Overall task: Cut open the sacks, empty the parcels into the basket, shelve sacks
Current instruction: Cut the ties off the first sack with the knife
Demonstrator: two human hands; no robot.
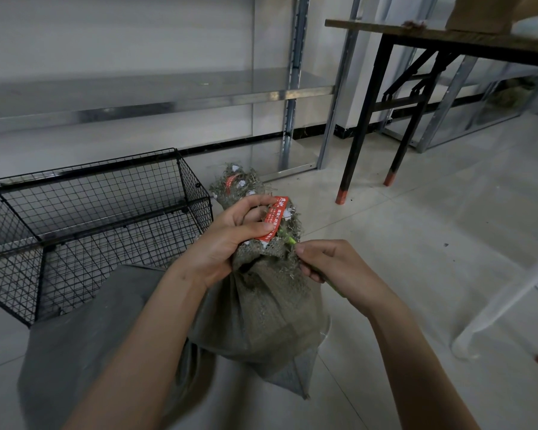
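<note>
A grey-green woven sack (261, 318) stands on the floor in front of me, its neck bunched and tied. My left hand (230, 240) grips the neck, thumb over a red label (275, 218) with white print. My right hand (330, 265) pinches a thin green tie or tool (288, 238) at the neck; what it is cannot be told. A second sack (84, 333) lies flat at lower left. The black wire basket (100, 225) sits on the floor to the left with nothing visible inside.
Metal shelving (168, 97) runs along the wall behind the basket. A folding table (448, 38) with black legs stands at the right, with boxes on top. A white frame leg (510, 302) crosses the right edge. Pale floor tiles lie between.
</note>
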